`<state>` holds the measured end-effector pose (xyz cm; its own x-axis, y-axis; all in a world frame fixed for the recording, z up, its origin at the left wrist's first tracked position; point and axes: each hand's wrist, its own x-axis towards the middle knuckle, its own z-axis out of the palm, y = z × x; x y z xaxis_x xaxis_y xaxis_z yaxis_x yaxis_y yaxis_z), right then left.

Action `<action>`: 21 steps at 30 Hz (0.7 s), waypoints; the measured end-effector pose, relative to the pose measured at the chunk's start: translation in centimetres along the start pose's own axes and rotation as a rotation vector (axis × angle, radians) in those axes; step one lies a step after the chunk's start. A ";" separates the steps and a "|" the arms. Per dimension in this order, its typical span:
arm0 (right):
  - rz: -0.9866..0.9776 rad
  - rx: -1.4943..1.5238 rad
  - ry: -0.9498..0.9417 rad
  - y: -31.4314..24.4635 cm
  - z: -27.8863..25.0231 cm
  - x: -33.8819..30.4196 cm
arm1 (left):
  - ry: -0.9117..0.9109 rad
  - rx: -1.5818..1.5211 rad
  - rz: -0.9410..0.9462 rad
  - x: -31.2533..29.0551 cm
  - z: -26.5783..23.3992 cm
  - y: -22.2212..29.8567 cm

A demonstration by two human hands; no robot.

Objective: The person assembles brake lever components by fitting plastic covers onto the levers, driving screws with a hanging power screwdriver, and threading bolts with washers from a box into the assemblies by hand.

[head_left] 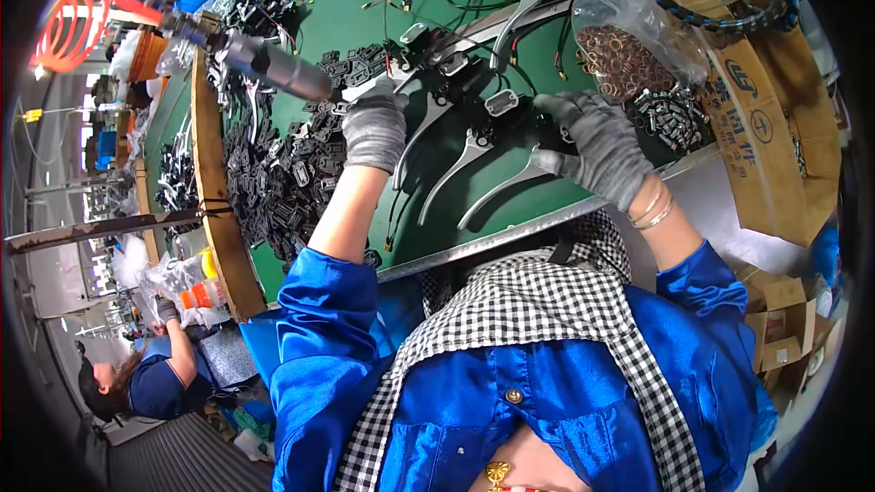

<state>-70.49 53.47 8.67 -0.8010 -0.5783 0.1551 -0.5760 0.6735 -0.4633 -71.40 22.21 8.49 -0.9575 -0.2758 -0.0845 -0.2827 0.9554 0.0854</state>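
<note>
My left hand (375,128), in a grey knit glove, is closed with its fingertips on a silver brake lever (369,88) below the nose of a metal air screwdriver (273,66). My right hand (603,148), gloved the same way, curls its thumb and fingers round the black body end of another brake lever (501,187); its fingers partly hide that end. Between the hands, more brake levers (456,173) lie in a row with their silver blades toward me. Their black bodies carry oval-topped caps (501,103).
Black clamp pieces (283,173) are heaped on the green bench (410,241) at left, beside a wooden rail (215,191). At right lie a bag of copper-coloured washers (620,59), small metal bolts (672,118) and a cardboard box (766,137). A co-worker (159,374) is at far left.
</note>
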 end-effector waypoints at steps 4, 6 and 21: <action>-0.017 0.017 0.007 -0.3 1.8 1.7 | 0.081 -0.108 0.188 -1.0 1.6 1.2; 0.004 0.126 0.039 -0.6 2.0 1.8 | 0.111 -0.139 0.283 -1.2 3.0 1.9; 0.123 0.267 0.301 0.4 3.9 1.0 | 0.180 -0.197 0.307 -6.4 3.4 0.2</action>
<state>-70.92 51.34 5.23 -0.8957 -0.3146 0.3142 -0.4426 0.5632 -0.6978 -65.19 24.56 5.69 -0.9889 -0.0120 0.1478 0.0287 0.9625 0.2697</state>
